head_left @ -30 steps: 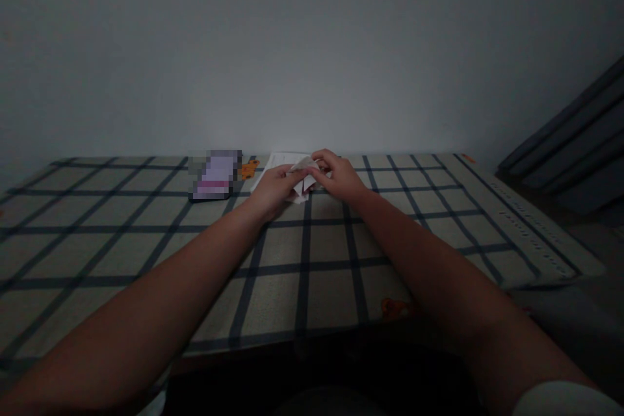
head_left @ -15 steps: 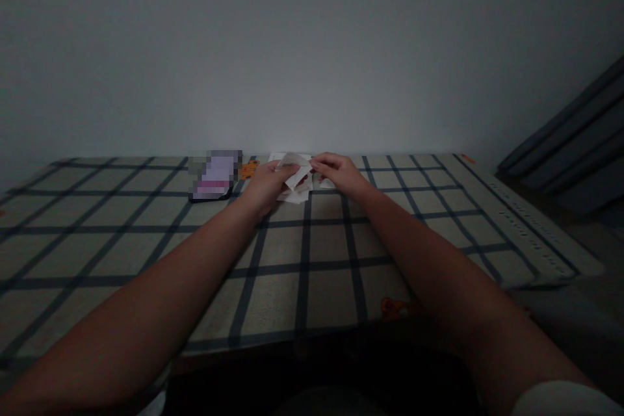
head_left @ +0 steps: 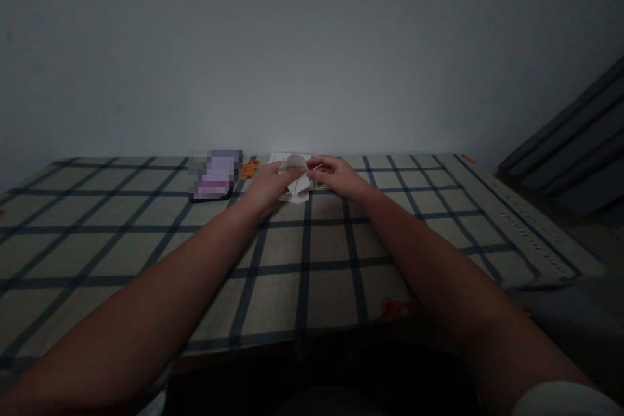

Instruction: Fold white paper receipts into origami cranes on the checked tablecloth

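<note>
A small folded piece of white paper (head_left: 298, 181) sits at the far middle of a table covered with a beige checked cloth (head_left: 302, 253). My left hand (head_left: 268, 185) pinches its left side, fingers closed on a raised flap. My right hand (head_left: 338, 175) grips the paper's right edge with curled fingers. A flat white sheet (head_left: 279, 158) lies under and behind the folded piece. Both forearms stretch across the cloth toward it. The room is dim.
A phone with a lit screen (head_left: 214, 177) lies left of my hands. A small orange figure (head_left: 249, 169) sits between the phone and the paper. A bare wall stands behind the table. Dark slanted boards (head_left: 570, 149) rise at the right.
The paper's flap has been lifted and folded over toward the left. My right hand has slid slightly back from on top of the paper to its right edge.
</note>
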`<state>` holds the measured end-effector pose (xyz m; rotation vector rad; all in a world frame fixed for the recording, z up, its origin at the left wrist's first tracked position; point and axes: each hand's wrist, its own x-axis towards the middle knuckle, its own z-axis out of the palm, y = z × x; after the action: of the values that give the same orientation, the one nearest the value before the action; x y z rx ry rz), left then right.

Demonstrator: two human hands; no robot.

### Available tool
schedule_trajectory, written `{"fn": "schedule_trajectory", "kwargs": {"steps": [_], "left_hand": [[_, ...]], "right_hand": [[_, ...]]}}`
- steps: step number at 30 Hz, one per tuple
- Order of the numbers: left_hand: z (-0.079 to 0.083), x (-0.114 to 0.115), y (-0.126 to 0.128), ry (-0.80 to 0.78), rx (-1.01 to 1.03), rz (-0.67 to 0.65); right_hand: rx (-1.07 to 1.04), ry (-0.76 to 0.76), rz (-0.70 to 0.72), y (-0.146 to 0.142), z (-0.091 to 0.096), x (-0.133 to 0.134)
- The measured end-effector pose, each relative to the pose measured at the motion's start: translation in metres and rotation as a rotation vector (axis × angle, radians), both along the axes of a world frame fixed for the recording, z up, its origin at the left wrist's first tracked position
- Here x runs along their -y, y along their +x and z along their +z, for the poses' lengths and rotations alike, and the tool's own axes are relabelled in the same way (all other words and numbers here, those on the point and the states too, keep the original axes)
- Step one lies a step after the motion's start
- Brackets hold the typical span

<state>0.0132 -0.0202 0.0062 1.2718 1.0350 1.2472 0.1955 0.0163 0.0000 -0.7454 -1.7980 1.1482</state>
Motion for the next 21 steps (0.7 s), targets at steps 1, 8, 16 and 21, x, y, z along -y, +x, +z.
{"fn": "schedule_trajectory", "kwargs": {"steps": [1,8,16,21], "left_hand": [[0.0005,0.0007,0.0003,-0.002,-0.012,-0.007],[-0.0002,-0.0008,0.0002,-0.003,-0.049,-0.041],[-0.0030,-0.0027,-0.0004,0.076,-0.087,-0.121],[0.0032,0.0033,0.0032,0.079,-0.037,-0.142]], "right_hand": [[-0.004,-0.010,0.000,-0.0004,-0.0001,0.0003],[-0.071,-0.079,0.012,-0.0028,-0.0031,0.0009],[-0.108,-0.100,0.009,-0.0057,-0.0020,0.0022],[-0.064,-0.096,0.012,-0.0048,-0.0019,0.0018]]}}
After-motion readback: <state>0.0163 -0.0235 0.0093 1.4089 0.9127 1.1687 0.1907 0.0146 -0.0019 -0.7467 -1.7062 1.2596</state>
